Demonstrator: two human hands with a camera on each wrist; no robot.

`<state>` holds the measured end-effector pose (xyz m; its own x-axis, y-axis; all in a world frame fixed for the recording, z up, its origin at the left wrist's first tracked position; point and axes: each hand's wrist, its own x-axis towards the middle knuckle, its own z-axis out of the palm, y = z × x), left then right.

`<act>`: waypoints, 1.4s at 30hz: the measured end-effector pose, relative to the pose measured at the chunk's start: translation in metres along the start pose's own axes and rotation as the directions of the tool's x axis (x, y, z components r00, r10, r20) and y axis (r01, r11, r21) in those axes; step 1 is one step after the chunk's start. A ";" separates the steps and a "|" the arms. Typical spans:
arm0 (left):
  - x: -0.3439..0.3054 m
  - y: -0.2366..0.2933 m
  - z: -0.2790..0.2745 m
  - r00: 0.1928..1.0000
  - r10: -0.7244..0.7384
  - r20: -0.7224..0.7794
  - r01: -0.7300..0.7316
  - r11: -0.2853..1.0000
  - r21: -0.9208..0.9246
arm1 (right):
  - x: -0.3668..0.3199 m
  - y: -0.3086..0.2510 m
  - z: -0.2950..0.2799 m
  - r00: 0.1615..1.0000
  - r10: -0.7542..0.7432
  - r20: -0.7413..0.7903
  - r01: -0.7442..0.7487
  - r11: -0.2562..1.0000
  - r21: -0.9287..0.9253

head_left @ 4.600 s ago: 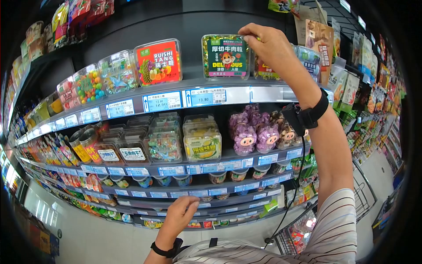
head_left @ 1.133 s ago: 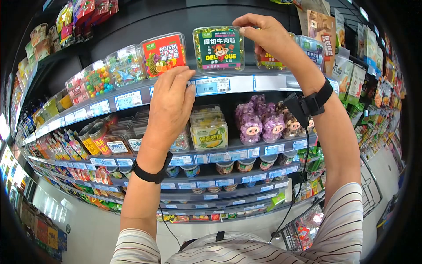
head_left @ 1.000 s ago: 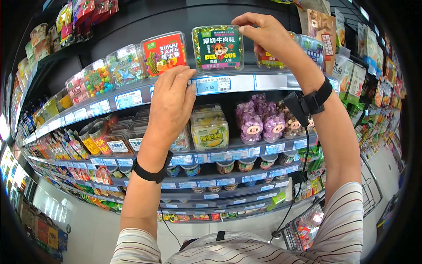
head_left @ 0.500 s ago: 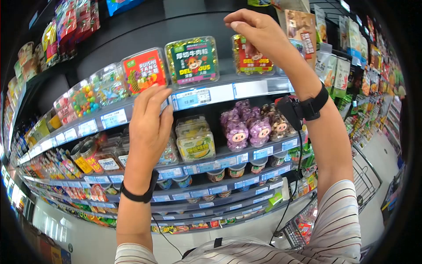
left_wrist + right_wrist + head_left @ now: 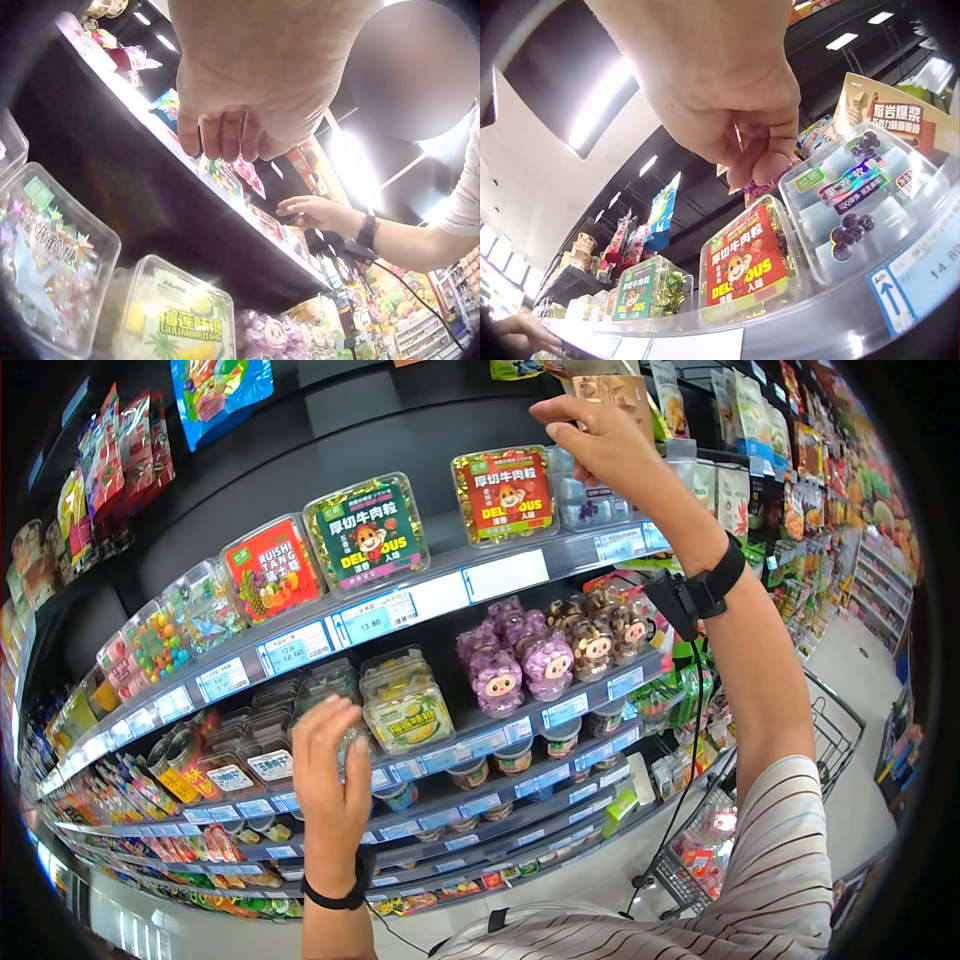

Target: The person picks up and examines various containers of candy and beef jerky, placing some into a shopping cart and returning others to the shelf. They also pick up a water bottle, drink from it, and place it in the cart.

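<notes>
My right hand (image 5: pixel 605 445) is raised by the upper shelf with relaxed fingers. Its fingertips are just above a clear plastic box of beef cubes with a red label (image 5: pixel 505 497). In the right wrist view, the thumb and fingers bend over that box (image 5: pixel 746 262) and hold nothing. A matching green-labelled box (image 5: pixel 367 532) stands to the left on the same shelf, apart from the red one. My left hand (image 5: pixel 338 775) hangs lower, fingers loosely bent and holding nothing. In the head view it overlaps the second shelf, beside a box of durian candy (image 5: pixel 408 720).
A clear box of blue candy rolls (image 5: pixel 590 502) adjoins the red-labelled box. Left of the green one stands a red-labelled fruit candy box (image 5: pixel 268 572). Purple doll-shaped packs (image 5: pixel 498 685) fill the second shelf's middle. A cable (image 5: pixel 690 760) hangs from the right wrist; a shopping cart (image 5: pixel 705 850) stands below.
My right hand first touched the green-labelled box's top corner, then left it and moved right over the red-labelled one. My left hand rose to the upper shelf edge, then dropped. The head view swung right.
</notes>
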<state>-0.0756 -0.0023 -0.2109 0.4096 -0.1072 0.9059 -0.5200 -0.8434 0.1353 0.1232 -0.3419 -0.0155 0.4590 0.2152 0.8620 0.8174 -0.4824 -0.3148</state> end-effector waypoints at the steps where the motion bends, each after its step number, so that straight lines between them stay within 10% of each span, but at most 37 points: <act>1: -0.007 0.001 0.003 1.000 -0.020 0.009 0.020 1.000 -0.017 | 0.002 0.000 0.001 1.000 -0.008 0.007 0.008 1.000 -0.011; 22: -0.077 0.008 0.008 0.950 -0.297 0.100 0.307 0.945 -0.110 | 0.029 0.008 0.047 0.954 -0.289 0.075 0.297 0.885 -0.360; 42: -0.082 0.010 0.035 0.938 -0.289 0.190 0.313 0.943 -0.113 | 0.028 -0.009 0.056 0.951 -0.299 0.074 0.308 0.927 -0.215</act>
<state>-0.0881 -0.0205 -0.2982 0.6767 0.0432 0.7350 -0.4465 -0.7697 0.4563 0.1481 -0.2836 -0.0106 0.2179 0.4122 0.8846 0.8241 -0.5633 0.0595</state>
